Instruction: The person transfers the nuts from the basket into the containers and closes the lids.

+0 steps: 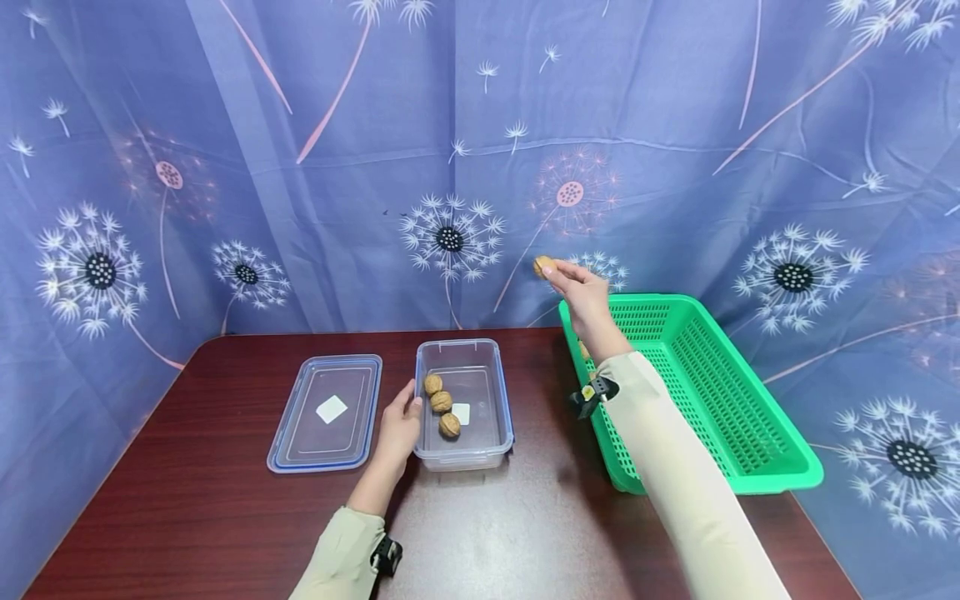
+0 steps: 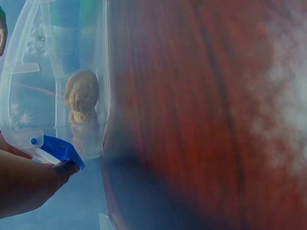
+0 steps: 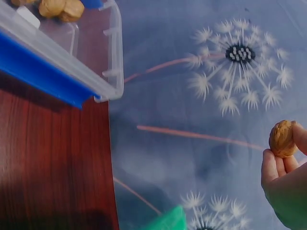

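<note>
A clear plastic box (image 1: pixel 501 417) stands on the dark wooden table and holds three walnuts (image 1: pixel 441 402). My left hand (image 1: pixel 401 423) rests against the box's left wall, fingers straight. In the left wrist view the box (image 2: pixel 29 67) shows the walnuts (image 2: pixel 81 96) through its wall, with my fingers (image 2: pixel 33 182) at its blue clip. My right hand (image 1: pixel 581 292) is raised above the back of the table and pinches a walnut (image 1: pixel 543 267) at its fingertips. The right wrist view shows that walnut (image 3: pixel 282 139) held up against the backdrop, and the box (image 3: pixel 67 57) below.
The box's lid (image 1: pixel 327 412) lies flat on the table left of the box. A green plastic basket (image 1: pixel 750 433) sits at the right edge of the table (image 1: pixel 225 517). A blue dandelion-print cloth (image 1: pixel 450 125) hangs behind.
</note>
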